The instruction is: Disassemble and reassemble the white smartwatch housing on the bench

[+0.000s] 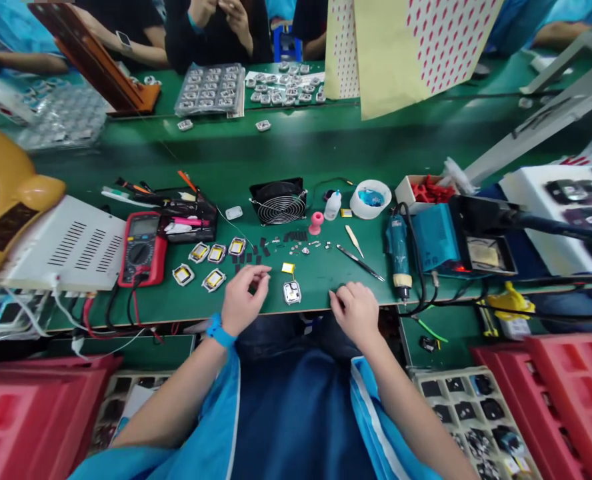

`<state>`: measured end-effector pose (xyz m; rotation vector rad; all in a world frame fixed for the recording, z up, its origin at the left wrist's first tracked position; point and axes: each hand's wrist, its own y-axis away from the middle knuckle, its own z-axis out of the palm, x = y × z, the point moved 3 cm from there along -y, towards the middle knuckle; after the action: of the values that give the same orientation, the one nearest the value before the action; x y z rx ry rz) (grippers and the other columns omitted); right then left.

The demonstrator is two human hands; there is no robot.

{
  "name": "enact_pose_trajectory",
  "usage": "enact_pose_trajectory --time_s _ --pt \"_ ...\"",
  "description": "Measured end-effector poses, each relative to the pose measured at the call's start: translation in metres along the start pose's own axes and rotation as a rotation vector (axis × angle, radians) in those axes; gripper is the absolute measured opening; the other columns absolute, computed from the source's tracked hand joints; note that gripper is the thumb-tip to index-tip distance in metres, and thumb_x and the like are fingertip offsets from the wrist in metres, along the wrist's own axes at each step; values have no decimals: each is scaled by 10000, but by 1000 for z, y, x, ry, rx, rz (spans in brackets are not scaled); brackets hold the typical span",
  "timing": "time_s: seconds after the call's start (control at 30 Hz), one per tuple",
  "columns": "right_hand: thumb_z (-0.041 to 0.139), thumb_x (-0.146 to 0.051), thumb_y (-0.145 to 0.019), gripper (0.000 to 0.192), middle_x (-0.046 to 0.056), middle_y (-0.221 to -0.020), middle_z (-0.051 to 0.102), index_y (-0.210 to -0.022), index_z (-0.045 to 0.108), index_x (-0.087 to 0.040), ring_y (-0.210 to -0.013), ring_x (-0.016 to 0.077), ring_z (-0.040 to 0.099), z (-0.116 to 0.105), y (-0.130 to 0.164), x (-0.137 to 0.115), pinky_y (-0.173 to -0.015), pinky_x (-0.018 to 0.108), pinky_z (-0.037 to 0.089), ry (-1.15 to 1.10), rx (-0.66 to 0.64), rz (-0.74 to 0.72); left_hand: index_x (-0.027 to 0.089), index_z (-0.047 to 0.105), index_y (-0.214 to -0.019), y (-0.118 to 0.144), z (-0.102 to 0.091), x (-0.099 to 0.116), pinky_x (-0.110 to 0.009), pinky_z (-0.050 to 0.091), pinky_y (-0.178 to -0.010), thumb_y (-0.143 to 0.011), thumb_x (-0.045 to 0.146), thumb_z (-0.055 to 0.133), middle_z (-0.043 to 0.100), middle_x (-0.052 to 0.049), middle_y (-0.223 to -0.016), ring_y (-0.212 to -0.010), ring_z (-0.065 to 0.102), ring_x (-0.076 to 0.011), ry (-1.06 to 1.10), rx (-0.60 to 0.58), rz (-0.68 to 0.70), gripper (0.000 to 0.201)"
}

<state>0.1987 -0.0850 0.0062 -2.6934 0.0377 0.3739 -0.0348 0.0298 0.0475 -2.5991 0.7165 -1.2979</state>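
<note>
A small square watch casing (292, 292) with its insides exposed lies near the bench's front edge, between my hands. A yellow battery cell (288, 268) sits just above it, seemingly joined by thin wires. To their left, my left hand (247, 297) is open, thumb and index finger apart and nothing between them. My right hand (357, 308) rests on the front edge at the right, its fingers curled in, with no held thing showing. Beyond it lie black tweezers (360, 262) and a cream-handled tool (354, 241). Several casings with yellow cells (217, 253) stand left of my left hand.
A red multimeter (142, 249) and a fan (279, 201) stand behind the work. A pink holder (316, 223), a dropper bottle (333, 205) and a white bowl (371, 199) are farther right. A teal electric screwdriver (399, 253) lies beside a soldering station (433, 237). Co-workers sit opposite.
</note>
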Motion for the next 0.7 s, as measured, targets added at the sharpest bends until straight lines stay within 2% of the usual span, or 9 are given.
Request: enact_pose_trajectory --time_s 0.1,0.2,0.27,0.33,0.43,0.5,0.6,0.7 --pt "507 -302 -1045 367 12 -707 553 -700 581 -201 -668 152 523 -11 -13 17 -644 278 347 -63 -33 31 186 712 -937 -25 -23 2 -267 520 -681 -944 223 597 694 -24 -857 -721 623 -150 -67 -14 73 121" --pt "532 -306 -1029 235 45 -854 609 -865 649 -186 -716 169 559 -23 -30 41 -625 280 352 -4 -13 154 184 705 -909 -39 -27 6 -269 511 -663 -946 207 610 685 -17 -834 -706 610 -148 -100 -57 149 105" --pt "578 -294 -998 153 71 -923 621 -948 663 -176 -775 199 573 -25 -40 52 -635 294 357 72 -49 203 185 696 -956 -34 -16 8 -273 523 -677 -956 204 607 686 -20 -873 -717 616 -147 -70 -147 157 91" --pt "607 -262 -973 114 95 -945 622 -969 661 -161 -830 229 577 -22 -47 57 -653 309 366 131 -125 221 188 678 -1031 -18 0 8 -287 542 -713 -960 221 622 689 -36 -951 -790 642 -164 -42 -228 142 96" --pt "601 -223 -969 96 111 -923 623 -918 649 -157 -861 252 574 -14 -48 55 -648 324 369 180 -201 251 192 626 -1181 10 18 3 -346 558 -829 -955 290 676 679 -79 -1097 -990 656 -227 -52 -242 134 251" --pt "572 -214 -981 133 107 -892 625 -874 635 -167 -848 253 575 -11 -44 50 -646 329 378 165 -201 252 197 583 -1264 23 26 1 -400 535 -921 -958 344 696 669 -104 -1186 -1096 634 -264 -85 -236 162 357" --pt "538 -243 -1008 179 86 -858 639 -864 624 -179 -802 228 595 -15 -39 41 -674 326 433 -24 -127 227 207 557 -1308 28 31 -2 -427 496 -959 -949 395 717 669 -112 -1231 -1134 614 -288 -135 -262 185 436" --pt "550 -309 -1017 159 37 -827 651 -951 631 -188 -702 171 621 -22 -36 31 -660 299 494 -410 -23 298 212 566 -1302 25 32 -3 -417 481 -938 -930 384 740 689 -97 -1205 -1111 615 -288 -164 -303 173 444"
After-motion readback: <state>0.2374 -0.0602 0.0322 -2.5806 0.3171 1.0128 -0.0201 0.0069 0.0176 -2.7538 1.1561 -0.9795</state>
